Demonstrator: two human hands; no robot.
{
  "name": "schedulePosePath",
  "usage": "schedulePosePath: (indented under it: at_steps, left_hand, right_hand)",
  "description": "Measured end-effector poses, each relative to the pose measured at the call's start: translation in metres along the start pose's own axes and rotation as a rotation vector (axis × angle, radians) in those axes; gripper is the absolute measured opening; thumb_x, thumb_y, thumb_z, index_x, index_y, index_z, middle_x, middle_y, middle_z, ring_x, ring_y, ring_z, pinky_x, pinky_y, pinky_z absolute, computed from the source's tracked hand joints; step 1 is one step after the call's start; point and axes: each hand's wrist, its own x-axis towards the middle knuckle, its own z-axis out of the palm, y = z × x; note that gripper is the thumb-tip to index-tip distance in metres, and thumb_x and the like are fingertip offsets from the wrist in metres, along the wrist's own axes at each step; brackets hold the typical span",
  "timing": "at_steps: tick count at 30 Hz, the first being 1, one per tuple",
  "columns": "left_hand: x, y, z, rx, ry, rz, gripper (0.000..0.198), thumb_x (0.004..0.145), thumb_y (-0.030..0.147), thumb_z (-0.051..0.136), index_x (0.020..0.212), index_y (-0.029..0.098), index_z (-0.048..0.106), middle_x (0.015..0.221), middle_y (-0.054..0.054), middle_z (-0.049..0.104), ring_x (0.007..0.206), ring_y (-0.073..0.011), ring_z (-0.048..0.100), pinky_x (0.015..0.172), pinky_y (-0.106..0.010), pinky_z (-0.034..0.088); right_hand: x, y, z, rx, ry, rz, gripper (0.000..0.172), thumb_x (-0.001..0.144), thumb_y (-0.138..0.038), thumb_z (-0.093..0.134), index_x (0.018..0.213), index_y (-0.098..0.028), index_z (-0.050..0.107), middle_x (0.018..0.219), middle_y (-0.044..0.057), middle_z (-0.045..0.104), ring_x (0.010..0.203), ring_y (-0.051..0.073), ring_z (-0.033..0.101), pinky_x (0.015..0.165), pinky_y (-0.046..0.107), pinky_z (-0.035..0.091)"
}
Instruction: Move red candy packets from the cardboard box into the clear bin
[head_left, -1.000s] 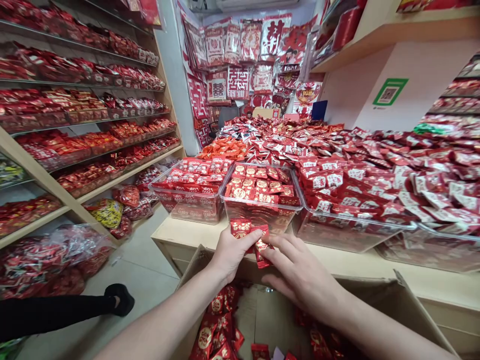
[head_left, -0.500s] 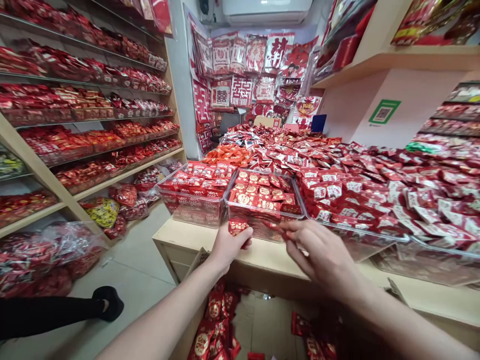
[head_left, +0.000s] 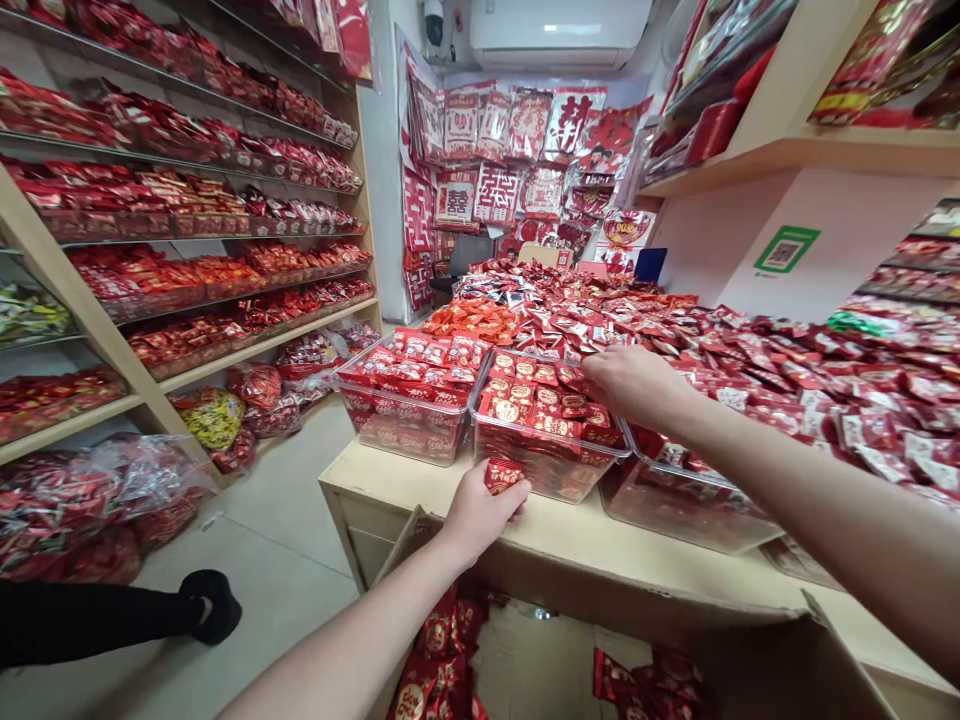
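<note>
My left hand (head_left: 484, 515) is closed around a red wrapped candy packet (head_left: 503, 476) with gold print, in front of a clear plastic bin (head_left: 551, 465). That bin holds rows of similar red-and-gold packets (head_left: 517, 390). At the bin's right back side, my right hand (head_left: 626, 383) reaches over the rim with its fingers bent together and down among the packets. What its fingertips hold, if anything, is hidden. Below my hands is an open cardboard box (head_left: 551, 670) with loose red packets (head_left: 439, 660) at its left and more at its right.
Another clear bin (head_left: 409, 420) of red packets stands to the left on the wooden counter (head_left: 435, 490). Heaps of red packets (head_left: 787, 380) cover the right side. Stocked shelves (head_left: 247, 235) line the left wall. A person's leg in black (head_left: 97, 620) shows at lower left.
My right hand has moved up and away from me, from in front of the bin to its right back side. My left hand still holds its packet; the view has shifted slightly.
</note>
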Motion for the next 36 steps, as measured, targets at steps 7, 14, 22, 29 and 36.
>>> schedulePosePath:
  at_steps: [7,14,22,29,36]
  left_hand:
    - [0.001,-0.002,-0.001,-0.018,-0.018,-0.002,0.02,0.063,0.03,0.06,0.062,0.016,0.047,0.054,0.002,0.049,0.048,-0.0091,0.047,0.046,-0.021,0.041]
    - [0.001,-0.004,-0.001,0.001,0.014,-0.005,0.02,0.063,0.031,0.061,0.063,0.016,0.048,0.055,0.003,0.05,0.048,-0.0093,0.048,0.047,-0.022,0.043]
    - [0.002,0.0,0.0,0.015,0.002,-0.019,0.021,0.064,0.031,0.061,0.067,0.015,0.049,0.054,0.002,0.05,0.048,-0.0089,0.048,0.047,-0.021,0.042]
    - [0.002,0.002,0.0,0.027,-0.003,-0.02,0.022,0.063,0.032,0.062,0.068,0.014,0.05,0.054,0.002,0.052,0.048,-0.0098,0.049,0.047,-0.021,0.042]
    - [0.003,0.001,0.0,0.074,-0.005,-0.015,0.022,0.063,0.032,0.061,0.068,0.014,0.051,0.055,0.002,0.052,0.049,-0.0098,0.049,0.049,-0.022,0.043]
  right_hand:
    - [-0.001,-0.005,0.011,0.017,-0.264,-0.021,0.021,0.069,-0.01,0.044,0.079,-0.014,0.062,0.074,0.011,0.064,0.067,0.02,0.06,0.052,0.025,0.038]
    - [0.01,-0.005,-0.012,0.029,-0.406,-0.029,0.022,0.065,-0.007,0.047,0.075,-0.013,0.065,0.074,0.011,0.065,0.066,0.019,0.06,0.054,0.024,0.041]
    - [0.026,-0.007,0.014,0.044,-0.383,0.014,0.025,0.068,-0.014,0.048,0.087,-0.011,0.064,0.084,0.015,0.065,0.081,0.023,0.06,0.064,0.028,0.044]
    - [0.014,-0.004,-0.002,0.058,-0.345,0.035,0.025,0.069,-0.011,0.046,0.086,-0.011,0.065,0.082,0.014,0.065,0.077,0.022,0.06,0.062,0.028,0.044]
    - [0.001,0.001,-0.009,0.057,-0.319,0.109,0.024,0.066,-0.009,0.047,0.082,-0.014,0.064,0.079,0.014,0.065,0.08,0.026,0.059,0.064,0.033,0.043]
